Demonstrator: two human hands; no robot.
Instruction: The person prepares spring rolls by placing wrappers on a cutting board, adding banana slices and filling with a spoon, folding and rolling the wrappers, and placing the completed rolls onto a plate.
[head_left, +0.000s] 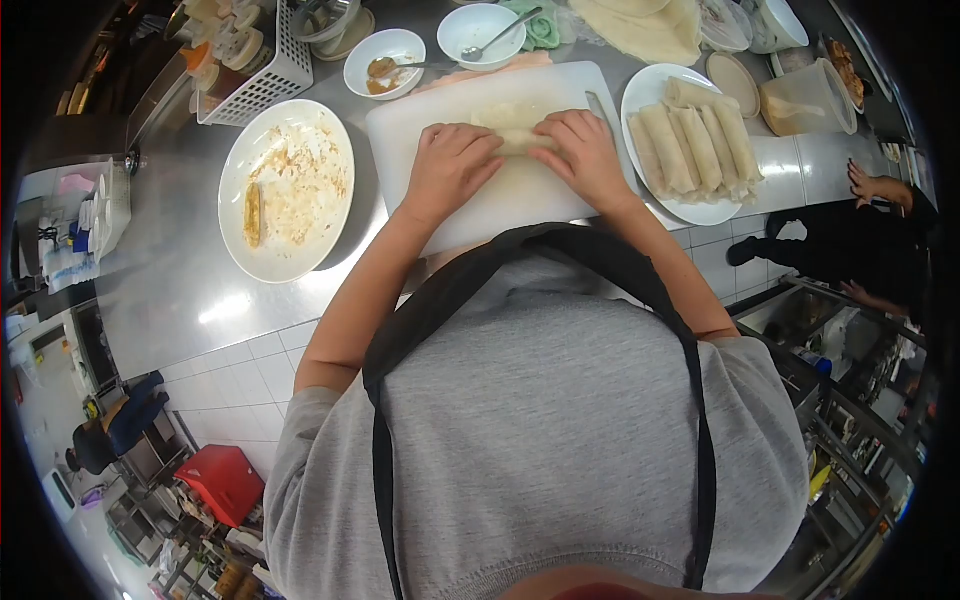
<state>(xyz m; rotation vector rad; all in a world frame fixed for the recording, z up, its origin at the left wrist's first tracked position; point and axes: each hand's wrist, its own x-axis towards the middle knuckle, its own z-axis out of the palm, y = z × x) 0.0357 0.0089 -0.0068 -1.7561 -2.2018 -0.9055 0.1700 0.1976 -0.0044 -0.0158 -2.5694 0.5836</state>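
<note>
On the white cutting board (400, 150) lies a pale wrapper roll (517, 142), set crosswise. My left hand (455, 165) presses on its left end with fingers bent around it. At the right end, my right hand (583, 155) holds it the same way. To the right, a white plate (637, 88) carries several finished rolls (690, 145) side by side. An oval plate (310, 225) on the left has brown crumbs and one banana-like piece (253, 215).
Behind the board are a bowl (408, 48) of brown paste, a bowl (484, 25) with a spoon and stacked wrappers (640, 28). A white basket (262, 85) of jars stands back left, a plastic tub (812, 98) back right. Another person (860, 240) stands at far right.
</note>
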